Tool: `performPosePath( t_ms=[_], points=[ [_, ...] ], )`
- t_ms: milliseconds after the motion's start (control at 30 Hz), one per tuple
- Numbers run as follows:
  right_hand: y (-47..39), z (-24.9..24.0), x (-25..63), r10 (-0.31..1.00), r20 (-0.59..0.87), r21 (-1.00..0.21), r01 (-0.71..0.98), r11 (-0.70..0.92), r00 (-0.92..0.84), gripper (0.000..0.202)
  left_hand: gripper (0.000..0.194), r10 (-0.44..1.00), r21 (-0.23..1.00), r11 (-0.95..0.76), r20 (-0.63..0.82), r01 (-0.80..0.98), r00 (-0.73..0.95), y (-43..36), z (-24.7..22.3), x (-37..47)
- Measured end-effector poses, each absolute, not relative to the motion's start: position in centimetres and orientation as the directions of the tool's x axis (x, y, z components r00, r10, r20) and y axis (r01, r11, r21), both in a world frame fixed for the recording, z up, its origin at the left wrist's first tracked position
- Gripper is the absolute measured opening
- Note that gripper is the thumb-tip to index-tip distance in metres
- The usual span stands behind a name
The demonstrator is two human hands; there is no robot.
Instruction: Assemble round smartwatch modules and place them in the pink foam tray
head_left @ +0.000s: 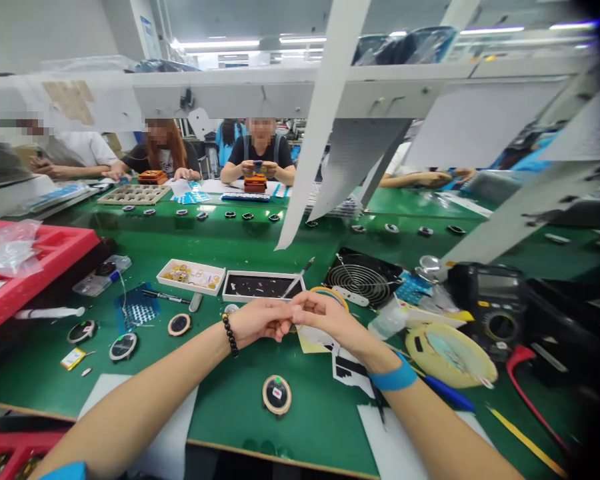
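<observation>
head view: a round black disc with a pale gold rim, a green dot and a white, red-marked label (277,402) lies flat, face up, on the glossy green tabletop (220,420), near the middle of its near edge. being round, it shows no long axis; its green dot sits toward the tabletop's far edge. beyond it and apart from it, the left hand (263,320), with a black beaded bracelet (230,335) at the wrist, meets the right hand (327,319), whose forearm wears a blue band (394,375). the fingers of both are bent, their tips drawn together; i cannot tell whether they pinch anything.

past the hands, a shallow white rectangular tray with a black floor (255,299) holds tiny scraps, a slim pen-like tool lying across its right end. left of it, a plain white rectangular tray (187,288) holds small yellow parts. both trays run left to right. toward the tabletop's right edge, a cream oval bowl (435,375) holds pale, indistinct material; at the left edge, a red plastic crate (55,257) bears crumpled clear plastic. farther off, several people sit at work beneath a long pale beam (260,97) and bright ceiling lights (220,44).
</observation>
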State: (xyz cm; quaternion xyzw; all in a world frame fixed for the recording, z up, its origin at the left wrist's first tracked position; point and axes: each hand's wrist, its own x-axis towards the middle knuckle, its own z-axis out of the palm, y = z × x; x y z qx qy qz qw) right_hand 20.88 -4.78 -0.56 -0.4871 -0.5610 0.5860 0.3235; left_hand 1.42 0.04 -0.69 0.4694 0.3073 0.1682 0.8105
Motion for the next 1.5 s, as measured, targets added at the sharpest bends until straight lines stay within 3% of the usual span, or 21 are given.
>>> performPosePath(
  t_ms=[367,500,600,733,1300,1500],
  points=[
    [-4.4,-0.5,20.6,0.964,-0.117,-0.99,0.102,-0.095,-0.24,0.067,0.01,0.663,0.824,0.562,-0.4,-0.068,0.633,0.1,0.7,1.2],
    [-4.7,-0.4,20.8,0.976,-0.184,-0.976,0.139,-0.167,-0.117,0.076,0.02,0.751,0.715,0.601,-0.35,-0.357,0.56,2.0,2.4,0.4],
    [-4.3,-0.4,20.9,0.964,-0.235,-0.963,0.167,-0.213,-0.127,0.083,0.023,0.843,0.57,0.535,-0.321,-0.623,0.431,4.8,3.4,-1.7],
    [-4.4,-0.6,20.6,0.948,-0.281,-0.945,0.213,-0.247,-0.149,0.087,0.02,0.901,0.458,0.419,-0.318,-0.784,0.296,7.0,3.8,-4.1],
    [-4.7,-0.8,19.9,0.893,-0.336,-0.926,0.278,-0.256,-0.299,0.079,0.016,0.924,0.451,0.373,-0.258,-0.811,0.282,7.5,3.5,-4.7],
    [-4.7,-0.8,20.2,0.894,-0.355,-0.912,0.313,-0.266,-0.274,0.081,0.013,0.936,0.481,0.342,-0.246,-0.807,0.25,7.4,3.6,-4.5]
  ],
)
